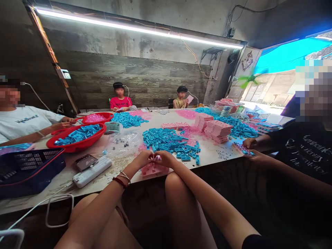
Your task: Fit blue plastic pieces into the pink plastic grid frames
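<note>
My left hand (pixel 144 160) and my right hand (pixel 165 159) meet at the table's near edge, fingers bent into a pinch. Between their fingertips shows a small shiny pink piece (pixel 157 158); its exact kind is too small to make out. Directly beneath lies a pink plastic tray (pixel 153 170) with square hollows, partly covered by my hands. Just beyond my fingers spreads a pile of blue plastic pieces (pixel 166 139), long and narrow. Clear pink bits (pixel 193 138) are scattered beside that pile.
Stacked pink trays (pixel 218 131) stand right of the blue pile. On the left are red baskets (pixel 77 149), a navy basket (pixel 31 173), a white power bank (pixel 92 172) with a cable, and a plastic bag (pixel 124 143). Co-workers sit around the table; one at right holds a filled tray (pixel 242 149).
</note>
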`<state>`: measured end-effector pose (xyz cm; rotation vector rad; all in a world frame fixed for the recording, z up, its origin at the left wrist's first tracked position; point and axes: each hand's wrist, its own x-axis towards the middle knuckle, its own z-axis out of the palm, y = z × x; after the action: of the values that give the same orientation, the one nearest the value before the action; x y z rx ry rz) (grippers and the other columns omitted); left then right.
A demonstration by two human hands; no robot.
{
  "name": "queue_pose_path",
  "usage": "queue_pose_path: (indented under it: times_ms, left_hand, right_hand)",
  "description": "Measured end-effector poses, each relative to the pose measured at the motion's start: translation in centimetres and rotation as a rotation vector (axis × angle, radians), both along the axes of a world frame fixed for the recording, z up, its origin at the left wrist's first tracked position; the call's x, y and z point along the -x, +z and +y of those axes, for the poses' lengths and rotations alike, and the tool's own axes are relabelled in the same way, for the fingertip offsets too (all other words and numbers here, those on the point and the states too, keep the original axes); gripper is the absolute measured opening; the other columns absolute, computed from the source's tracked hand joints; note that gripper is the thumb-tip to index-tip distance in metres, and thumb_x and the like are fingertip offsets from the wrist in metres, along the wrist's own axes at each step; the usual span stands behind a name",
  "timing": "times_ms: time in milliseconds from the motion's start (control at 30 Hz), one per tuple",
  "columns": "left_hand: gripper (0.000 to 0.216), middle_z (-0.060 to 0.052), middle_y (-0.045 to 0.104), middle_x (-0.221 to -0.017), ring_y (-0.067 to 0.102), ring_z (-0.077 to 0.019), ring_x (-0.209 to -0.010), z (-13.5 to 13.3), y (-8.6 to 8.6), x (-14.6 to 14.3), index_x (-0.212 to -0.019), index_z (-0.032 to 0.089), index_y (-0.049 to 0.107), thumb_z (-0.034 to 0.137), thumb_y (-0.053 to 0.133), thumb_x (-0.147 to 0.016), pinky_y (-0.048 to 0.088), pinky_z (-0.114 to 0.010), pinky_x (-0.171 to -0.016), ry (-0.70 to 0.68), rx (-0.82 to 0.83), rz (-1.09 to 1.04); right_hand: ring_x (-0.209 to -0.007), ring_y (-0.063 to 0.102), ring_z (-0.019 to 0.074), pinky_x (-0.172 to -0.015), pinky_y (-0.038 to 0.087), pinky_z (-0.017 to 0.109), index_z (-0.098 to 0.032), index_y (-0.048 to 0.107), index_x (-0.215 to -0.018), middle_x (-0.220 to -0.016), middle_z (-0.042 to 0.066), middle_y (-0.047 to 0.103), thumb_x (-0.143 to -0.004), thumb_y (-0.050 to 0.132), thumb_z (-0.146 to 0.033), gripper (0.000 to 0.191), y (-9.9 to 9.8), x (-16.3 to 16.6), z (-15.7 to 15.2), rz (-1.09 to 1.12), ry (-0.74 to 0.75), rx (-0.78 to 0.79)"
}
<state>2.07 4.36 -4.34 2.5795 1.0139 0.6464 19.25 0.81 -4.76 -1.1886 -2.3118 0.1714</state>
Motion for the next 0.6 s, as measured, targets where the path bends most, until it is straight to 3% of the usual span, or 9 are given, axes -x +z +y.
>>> queue_pose_path:
  times_ms: [200, 600]
  left_hand:
    - [0.010, -0.003, 0.058, -0.067, 0.051, -0.0147, -0.063, -0.34, 0.27, 0.00, -0.066, 0.016, 0.061, 0.026, 0.061, -0.070, 0.038, -0.023, -0.058, 0.000, -0.077, 0.051]
    - [0.012, -0.001, 0.062, -0.059, 0.053, -0.0128, -0.057, 0.07, 0.43, 0.34, -0.064, 0.019, 0.069, 0.021, 0.059, -0.069, 0.036, -0.022, -0.056, -0.014, -0.004, 0.071]
  right_hand:
    - [-0.087, 0.059, 0.0155, -0.075, 0.042, 0.023, -0.020, 0.063, -0.093, -0.090, 0.004, 0.066, -0.073, 0.060, -0.018, 0.020, 0.02, -0.19, 0.06, -0.026, 0.060, -0.037]
    - [-0.083, 0.059, 0.0155, -0.072, 0.041, 0.023, -0.020, 0.065, -0.086, -0.086, 0.005, 0.066, -0.077, 0.059, -0.024, 0.012, -0.16, -0.19, 0.48, -0.110, 0.051, -0.069]
